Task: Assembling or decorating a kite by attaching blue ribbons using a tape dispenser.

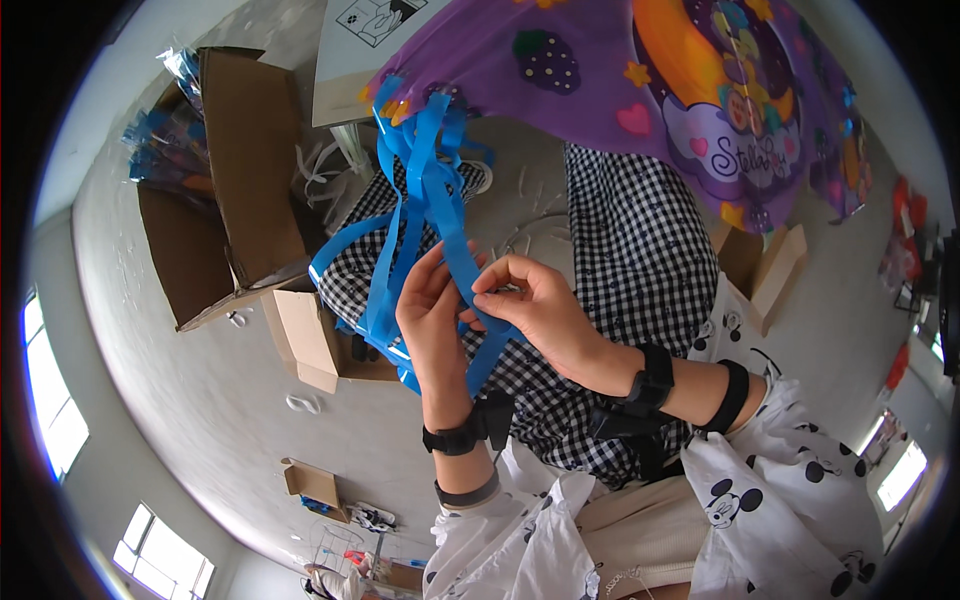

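Long glossy blue ribbons (428, 200) hang in loops over my lap from the edge of a purple printed sheet (590, 90) with cartoon pictures. My right hand (548, 318) is closed in a pinch on one ribbon, thumb against fingertips. Beside it, my left hand (432, 315) has its fingers curled behind the same ribbon and holds it just left of the pinch. More ribbon loops fall past my left wrist, over my knee. Part of the ribbon between the hands is hidden by my fingers.
A tall open cardboard box (255, 160) with blue-topped plastic packs (165, 145) stands at the far left. A smaller open carton (310, 335) sits by my left knee, another carton (775, 275) at the right. A white panel (345, 80) is under the sheet.
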The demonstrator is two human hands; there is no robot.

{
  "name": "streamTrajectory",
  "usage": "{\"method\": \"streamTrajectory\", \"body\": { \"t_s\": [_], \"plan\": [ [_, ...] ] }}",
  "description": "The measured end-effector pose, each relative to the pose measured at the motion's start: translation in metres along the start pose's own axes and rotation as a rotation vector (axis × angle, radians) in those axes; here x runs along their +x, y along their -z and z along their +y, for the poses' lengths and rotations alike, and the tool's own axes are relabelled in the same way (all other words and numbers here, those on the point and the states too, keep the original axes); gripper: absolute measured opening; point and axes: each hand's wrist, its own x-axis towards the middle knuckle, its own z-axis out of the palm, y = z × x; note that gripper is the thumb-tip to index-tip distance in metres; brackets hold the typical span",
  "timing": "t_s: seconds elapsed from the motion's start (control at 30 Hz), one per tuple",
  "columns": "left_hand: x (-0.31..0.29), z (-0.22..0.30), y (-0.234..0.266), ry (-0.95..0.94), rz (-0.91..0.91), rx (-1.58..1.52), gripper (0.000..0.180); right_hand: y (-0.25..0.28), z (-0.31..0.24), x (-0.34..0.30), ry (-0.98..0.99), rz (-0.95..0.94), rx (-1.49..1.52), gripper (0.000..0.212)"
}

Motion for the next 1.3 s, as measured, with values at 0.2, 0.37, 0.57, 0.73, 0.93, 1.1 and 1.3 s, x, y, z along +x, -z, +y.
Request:
{"method": "streamTrajectory", "body": {
  "t_s": [0.2, 0.37, 0.57, 0.73, 0.93, 1.1, 1.3],
  "plan": [
    [0.0021, -0.0024, 0.0034, -0.009, -0.008, -0.027, 0.035, -0.0023, 0.0015, -0.0014, 0.001, 0.017, 0.019, 0.005],
    [0.0034, -0.0027, 0.0039, -0.002, -0.013, -0.031, 0.035, -0.001, 0.0015, -0.001, -0.006, 0.02, 0.036, 0.005],
    [0.0036, -0.0023, 0.0035, 0.002, -0.013, -0.021, 0.036, 0.0009, 0.0053, 0.0005, -0.007, 0.007, 0.057, 0.006],
    [0.0043, -0.004, 0.0068, -0.005, -0.024, -0.038, 0.035, -0.0013, 0.0062, -0.0001, -0.033, 0.011, 0.075, 0.005],
    [0.0035, -0.0036, 0.0071, -0.01, -0.02, -0.022, 0.035, -0.0023, 0.0074, 0.0, -0.049, 0.027, 0.125, 0.005],
    [0.004, -0.0028, 0.0065, -0.009, -0.002, -0.011, 0.033, -0.0023, 0.0088, 0.0005, -0.051, 0.024, 0.155, 0.005],
    [0.0037, -0.003, 0.0076, -0.013, -0.002, -0.025, 0.034, -0.004, 0.0088, 0.0, -0.052, 0.012, 0.166, 0.005]
  ]
}}
